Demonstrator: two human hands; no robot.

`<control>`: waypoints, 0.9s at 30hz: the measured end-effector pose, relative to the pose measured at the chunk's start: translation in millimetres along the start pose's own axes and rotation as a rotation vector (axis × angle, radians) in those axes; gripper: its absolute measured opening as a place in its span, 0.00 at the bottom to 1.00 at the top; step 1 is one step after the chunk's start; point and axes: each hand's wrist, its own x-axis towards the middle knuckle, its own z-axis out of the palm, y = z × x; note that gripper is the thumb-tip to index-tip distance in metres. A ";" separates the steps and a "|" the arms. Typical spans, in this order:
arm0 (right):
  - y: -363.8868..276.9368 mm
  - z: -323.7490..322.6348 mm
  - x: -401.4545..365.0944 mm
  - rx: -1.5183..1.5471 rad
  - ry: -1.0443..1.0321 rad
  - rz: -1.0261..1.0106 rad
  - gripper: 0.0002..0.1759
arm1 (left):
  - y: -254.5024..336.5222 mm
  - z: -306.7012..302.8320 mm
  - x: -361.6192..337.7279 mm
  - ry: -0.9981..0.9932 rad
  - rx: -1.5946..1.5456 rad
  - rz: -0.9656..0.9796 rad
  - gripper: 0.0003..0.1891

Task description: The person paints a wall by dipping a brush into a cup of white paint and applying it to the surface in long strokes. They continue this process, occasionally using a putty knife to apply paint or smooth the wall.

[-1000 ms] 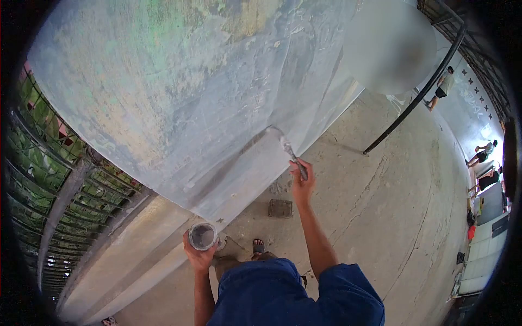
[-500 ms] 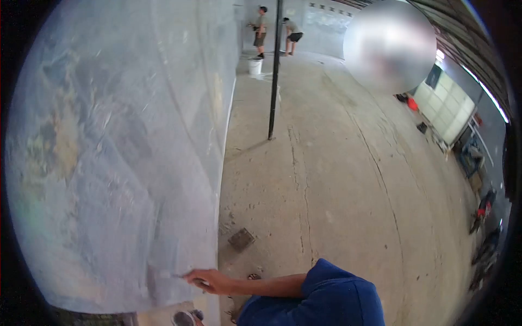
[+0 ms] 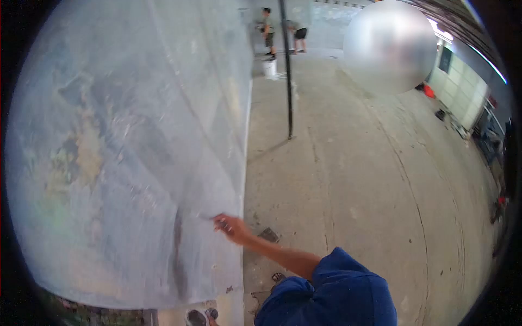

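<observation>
My right hand (image 3: 231, 227), at the end of a bare arm with a blue sleeve, is closed around a putty knife (image 3: 205, 217). Its thin blade is blurred and points left, at the grey plastered wall (image 3: 136, 244). A dark vertical streak (image 3: 178, 255) runs down the wall left of and below the blade. At the bottom edge, my left hand (image 3: 213, 321) shows only in part, closed at the side of a round container (image 3: 196, 317) with a pale rim. Dark material beside these fingers is too small to identify.
A flat dark block (image 3: 268, 234) lies on the concrete floor (image 3: 359, 190) by the wall. Beyond stand a black post (image 3: 288, 81), a white bucket (image 3: 269, 67) and two people. Clutter and pale panels (image 3: 461, 89) line the right side. A sandalled foot (image 3: 278, 277) shows below.
My right hand has moved up along the wall with the putty knife, and the dark streak now stands out below it. The view has shifted, so the surroundings sit further right.
</observation>
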 end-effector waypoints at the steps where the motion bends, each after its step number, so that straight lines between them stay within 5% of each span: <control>1: 3.6 -3.1 2.6 -0.052 0.105 0.023 0.16 | 19.3 -13.1 5.2 -0.031 -0.070 -0.069 0.49; 4: 15.5 -10.2 11.3 -0.100 0.281 0.040 0.15 | 69.5 -22.2 13.9 -0.187 -0.307 -0.589 0.57; 5: 25.5 -1.8 12.3 -0.069 0.295 0.016 0.16 | 60.0 -19.5 -4.3 -0.066 -0.175 -0.571 0.57; 7: 9.8 15.3 3.6 -0.052 0.151 0.058 0.16 | 39.8 -26.9 -16.8 -0.138 -0.024 -0.397 0.51; 10: 1.7 46.4 -39.7 -0.030 -0.142 -0.082 0.15 | 98.2 -31.8 23.7 -0.199 -0.328 -0.422 0.46; 12: -10.6 56.8 -87.7 0.098 -0.342 0.091 0.16 | 99.5 -35.9 20.7 -0.149 -0.222 -0.368 0.45; 14: -32.6 55.0 -107.4 0.112 -0.489 -0.001 0.17 | 99.9 -30.4 29.1 -0.142 -0.159 -0.323 0.41; 27: -93.7 57.3 -83.1 0.315 -0.747 0.021 0.15 | 107.6 -31.0 18.6 -0.086 -0.134 -0.424 0.45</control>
